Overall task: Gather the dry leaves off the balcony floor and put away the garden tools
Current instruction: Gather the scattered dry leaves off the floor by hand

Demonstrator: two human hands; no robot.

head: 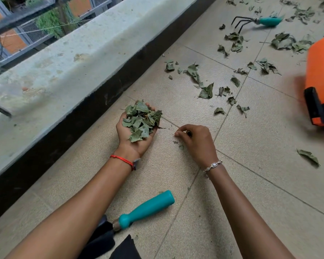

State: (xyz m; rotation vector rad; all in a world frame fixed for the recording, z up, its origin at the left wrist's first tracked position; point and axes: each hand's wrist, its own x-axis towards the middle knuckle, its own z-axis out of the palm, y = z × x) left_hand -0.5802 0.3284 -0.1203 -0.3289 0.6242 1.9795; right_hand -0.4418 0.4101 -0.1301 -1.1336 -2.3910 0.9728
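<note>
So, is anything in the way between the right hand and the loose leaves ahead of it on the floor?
Nothing visible. Only bare tile lies between the right hand and the nearest loose leaves. The orange container stands off to the right, clear of that path.

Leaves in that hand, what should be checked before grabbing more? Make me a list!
1. Left hand cups the pile of leaves, palm up, nothing spilling: ok.
2. Room for more in that hand: probably not ok, it is heaped to the fingertips.
3. Right hand free: cannot tell, its curled fingers at the floor may pinch a crumb.
4. Floor cleared: not ok, loose leaves lie scattered ahead.
5. Tools put away: not ok, the trowel lies by the left forearm, the hand rake far off among leaves.
6. Orange container ready for leaves: cannot tell.
</note>
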